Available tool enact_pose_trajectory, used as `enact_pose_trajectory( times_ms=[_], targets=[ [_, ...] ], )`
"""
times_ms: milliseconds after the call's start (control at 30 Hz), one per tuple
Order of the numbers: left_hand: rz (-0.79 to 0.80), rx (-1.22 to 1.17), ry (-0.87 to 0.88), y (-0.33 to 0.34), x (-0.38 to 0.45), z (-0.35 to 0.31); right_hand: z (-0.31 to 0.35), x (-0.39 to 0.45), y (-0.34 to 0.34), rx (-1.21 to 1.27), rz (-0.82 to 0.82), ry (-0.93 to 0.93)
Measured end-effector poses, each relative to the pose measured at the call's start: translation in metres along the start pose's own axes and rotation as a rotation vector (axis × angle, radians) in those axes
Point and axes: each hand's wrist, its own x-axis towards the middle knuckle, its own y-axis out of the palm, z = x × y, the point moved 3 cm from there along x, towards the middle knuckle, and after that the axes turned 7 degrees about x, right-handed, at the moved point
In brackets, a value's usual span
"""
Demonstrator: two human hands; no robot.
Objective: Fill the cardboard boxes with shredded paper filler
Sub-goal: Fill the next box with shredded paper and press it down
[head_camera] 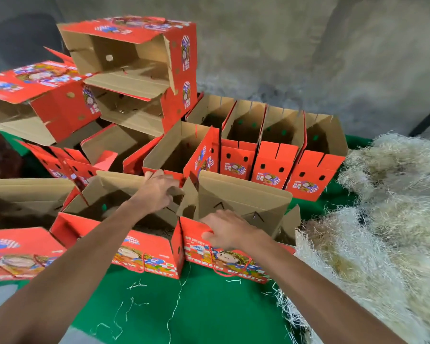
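My left hand [157, 192] curls over the far rim of the left open box [124, 234], my right hand [227, 230] lies spread-fingered on the near rim of the right box [236, 219], and the shredded paper pile [382, 219] sits just beside it on the green cloth [209, 306].

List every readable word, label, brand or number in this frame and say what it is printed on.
"FRESH FRUIT": white capitals along the lower front of the nearest box, seen upside down, under the right hand; partly cut off, so the reading is likely rather than certain.
Small print on the neighbouring box: too blurred to read.
Logos on the row of open boxes and the stacked boxes: too small and blurred to read.
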Motion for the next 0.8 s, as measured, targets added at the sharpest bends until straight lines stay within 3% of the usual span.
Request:
enact_pose_trajectory(
  times_ms=[167,300,467,800],
  targets=[
    [-0.002,0.014,-0.043,0.003,0.0,-0.001,-0.011,-0.018,-0.009,0.028,0.012,0.069],
    [0.088,0.069,-0.077,0.001,0.004,-0.008,-0.017,-0.039,-0.008,0.065,0.021,0.075],
    [0.076,-0.102,-0.059,-0.007,0.012,-0.03,-0.014,-0.056,0.0,0.056,0.042,0.069],
    [0.348,-0.179,0.014,-0.011,0.013,-0.079,-0.012,-0.069,0.008,0.08,0.052,0.112]
  ],
)
